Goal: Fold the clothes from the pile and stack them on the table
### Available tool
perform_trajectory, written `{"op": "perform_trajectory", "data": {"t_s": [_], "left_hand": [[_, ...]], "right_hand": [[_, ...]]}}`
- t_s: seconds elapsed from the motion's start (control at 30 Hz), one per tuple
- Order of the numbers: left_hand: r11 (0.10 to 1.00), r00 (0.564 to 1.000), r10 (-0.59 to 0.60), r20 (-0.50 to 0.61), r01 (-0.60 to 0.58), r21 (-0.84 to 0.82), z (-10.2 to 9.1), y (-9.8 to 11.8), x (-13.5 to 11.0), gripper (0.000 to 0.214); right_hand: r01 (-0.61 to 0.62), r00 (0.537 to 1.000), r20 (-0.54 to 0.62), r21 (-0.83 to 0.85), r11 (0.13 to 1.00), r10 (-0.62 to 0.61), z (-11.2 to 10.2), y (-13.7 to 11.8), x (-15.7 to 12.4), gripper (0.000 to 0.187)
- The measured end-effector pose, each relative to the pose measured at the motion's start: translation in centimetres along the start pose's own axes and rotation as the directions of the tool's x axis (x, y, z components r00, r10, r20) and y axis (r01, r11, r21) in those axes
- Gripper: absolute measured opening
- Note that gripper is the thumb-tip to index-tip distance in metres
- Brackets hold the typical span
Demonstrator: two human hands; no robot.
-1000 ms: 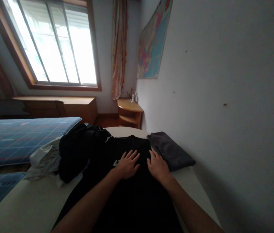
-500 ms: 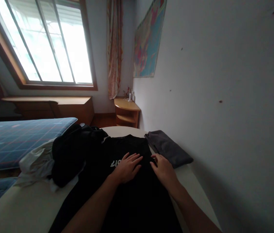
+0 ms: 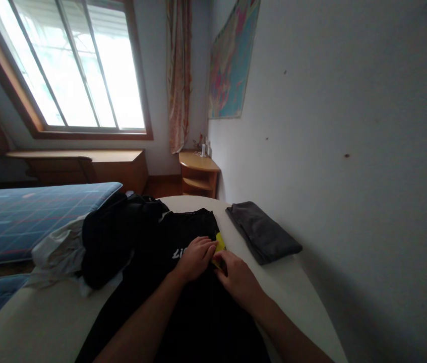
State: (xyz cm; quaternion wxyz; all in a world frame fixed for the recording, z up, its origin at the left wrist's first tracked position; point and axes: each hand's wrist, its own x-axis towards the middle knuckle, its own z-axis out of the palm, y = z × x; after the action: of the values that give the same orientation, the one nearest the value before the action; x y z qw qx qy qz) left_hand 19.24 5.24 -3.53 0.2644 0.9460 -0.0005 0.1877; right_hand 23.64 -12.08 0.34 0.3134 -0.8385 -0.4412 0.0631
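Note:
A black T-shirt [image 3: 183, 302] with white lettering lies spread on a white rounded surface [image 3: 289, 292] in front of me. My left hand [image 3: 195, 258] lies flat on the shirt's chest, fingers stretched out. Just to its right, my right hand [image 3: 237, 279] grips the shirt's right side, which is folded in over the middle. A small yellow patch [image 3: 220, 244] shows on the turned-over cloth between the two hands. What the yellow patch is I cannot make out.
A folded dark grey garment [image 3: 262, 232] lies to the right, near the wall. A heap of black clothes [image 3: 115, 237] and a pale garment [image 3: 56, 247] sit to the left. Beyond are a blue checked mattress [image 3: 27, 212], a wooden corner shelf [image 3: 198, 174] and a window.
My right hand has moved left with the shirt's right side, folding it inward and uncovering a yellow patch. The shirt no longer reaches the grey garment. My left hand has stayed put.

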Motion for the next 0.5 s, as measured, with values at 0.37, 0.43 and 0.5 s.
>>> {"op": "perform_trajectory", "data": {"t_s": [0.37, 0.43, 0.5], "left_hand": [[0.995, 0.994, -0.103, -0.023, 0.103, -0.001, 0.2, -0.3, -0.1, 0.048], [0.986, 0.987, -0.150, -0.063, 0.145, -0.077, 0.3, -0.6, 0.1, 0.048], [0.970, 0.972, -0.214, -0.094, 0.201, -0.135, 0.3, -0.9, 0.3, 0.044]], "right_hand": [[-0.172, 0.982, 0.057, -0.145, 0.974, 0.182, -1.4, -2.1, -0.9, 0.005], [-0.129, 0.989, 0.064, -0.016, 0.991, 0.130, -1.3, -2.1, -0.8, 0.008], [-0.081, 0.994, 0.081, 0.054, 0.995, 0.077, -1.0, -2.1, -0.8, 0.019]]}}
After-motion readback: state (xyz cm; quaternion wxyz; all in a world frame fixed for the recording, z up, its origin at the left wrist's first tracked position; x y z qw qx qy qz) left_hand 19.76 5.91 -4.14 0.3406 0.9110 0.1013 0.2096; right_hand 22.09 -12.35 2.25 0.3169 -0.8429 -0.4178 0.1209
